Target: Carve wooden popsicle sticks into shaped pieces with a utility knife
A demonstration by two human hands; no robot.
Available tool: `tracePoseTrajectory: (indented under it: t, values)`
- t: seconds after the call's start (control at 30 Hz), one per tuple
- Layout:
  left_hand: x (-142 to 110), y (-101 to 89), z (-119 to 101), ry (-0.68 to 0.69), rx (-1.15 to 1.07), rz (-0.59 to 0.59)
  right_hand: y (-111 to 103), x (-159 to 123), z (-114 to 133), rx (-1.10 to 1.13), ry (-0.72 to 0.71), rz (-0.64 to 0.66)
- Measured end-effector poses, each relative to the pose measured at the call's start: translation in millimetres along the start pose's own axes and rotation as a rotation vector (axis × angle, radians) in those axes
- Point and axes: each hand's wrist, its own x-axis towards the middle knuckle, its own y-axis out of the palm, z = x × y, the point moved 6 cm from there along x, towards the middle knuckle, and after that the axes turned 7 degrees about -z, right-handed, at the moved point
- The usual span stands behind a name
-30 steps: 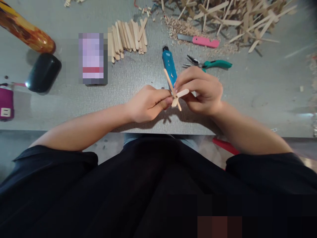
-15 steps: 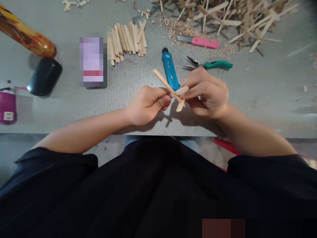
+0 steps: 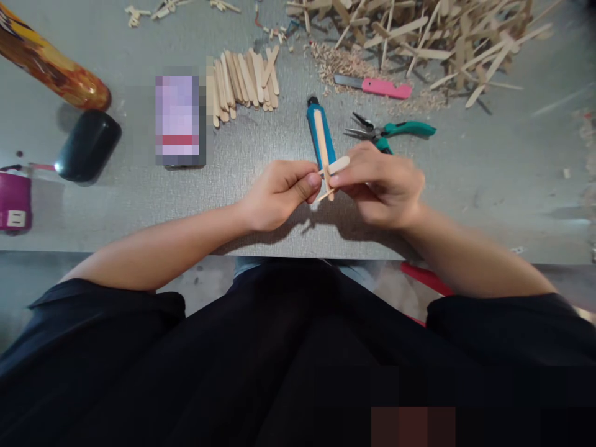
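Both my hands meet above the grey table (image 3: 465,186) near its front edge. My left hand (image 3: 279,194) is closed, thumb and fingers pinching the left end of a small piece made of wooden craft sticks (image 3: 323,149). My right hand (image 3: 382,186) is closed too, pinching a short crosswise stick (image 3: 338,165) of the same piece. The long stick points away from me and overlaps a blue tube-shaped tool (image 3: 320,131) lying on the table just behind my hands.
Green-handled pliers (image 3: 395,130), a pink utility knife (image 3: 375,87), a row of craft sticks (image 3: 242,84), and a big pile of sticks and shavings (image 3: 419,31) lie beyond. At left are a pixelated box (image 3: 177,118), black object (image 3: 88,146), orange bottle (image 3: 51,65), magenta item (image 3: 13,202).
The long stick has swung from slanting up-left to pointing nearly straight away from me. My hands stayed together in about the same spot.
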Motion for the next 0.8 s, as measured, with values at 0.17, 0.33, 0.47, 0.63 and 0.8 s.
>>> tracePoseTrajectory:
  t: [0.17, 0.33, 0.47, 0.63, 0.8]
  values:
    - [2.7, -3.3, 2.3, -0.031, 0.063, 0.038, 3.0, 2.3, -5.7, 0.216, 0.196, -0.035]
    - [3.7, -4.4, 9.3, -0.090, 0.103, 0.032, -4.6, 1.2, -4.6, 0.066, 0.275, -0.175]
    - [4.4, -5.1, 13.2, -0.121, 0.132, -0.001, -7.2, -0.9, -6.5, -0.047, 0.351, -0.213]
    - [2.1, -7.6, 9.3, -0.098, 0.211, -0.031, -3.2, -3.9, -10.4, -0.039, 0.396, -0.110]
    - [-1.4, -11.1, 7.3, -0.010, 0.334, -0.084, -1.6, -2.6, -0.1, -0.093, 0.381, -0.068]
